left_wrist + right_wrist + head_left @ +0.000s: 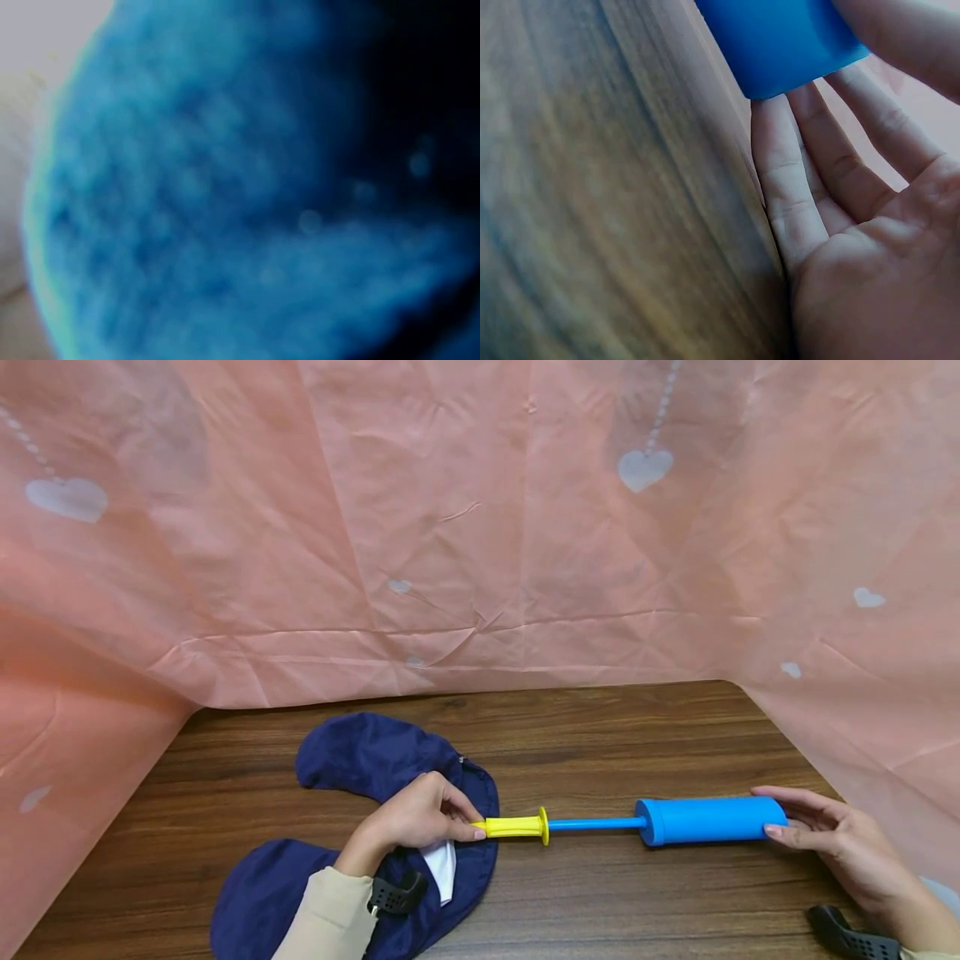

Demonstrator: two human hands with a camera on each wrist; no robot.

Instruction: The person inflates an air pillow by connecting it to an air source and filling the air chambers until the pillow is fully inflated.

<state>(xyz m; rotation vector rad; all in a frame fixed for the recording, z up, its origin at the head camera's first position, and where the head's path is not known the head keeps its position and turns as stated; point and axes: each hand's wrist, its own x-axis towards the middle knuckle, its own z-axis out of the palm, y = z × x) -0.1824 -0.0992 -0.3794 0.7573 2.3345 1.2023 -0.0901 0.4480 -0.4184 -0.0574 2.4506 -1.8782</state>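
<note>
A hand pump lies across the middle right in the head view, its blue barrel (712,821) joined by a thin blue rod (596,824) to a yellow end piece (516,827). My left hand (420,814) pinches the yellow tip over a navy U-shaped neck pillow (375,747). A white tag (441,868) shows below that hand. My right hand (843,839) holds the barrel's far end between thumb and fingers; in the right wrist view the fingers (780,165) reach the barrel's blue end (787,45). Blurred blue cloth (172,187) fills most of the left wrist view.
Everything rests on a dark wood table (600,902). Pink cloth (525,527) with pale hearts hangs behind the table and along both sides. Black wrist straps (401,893) show at both wrists.
</note>
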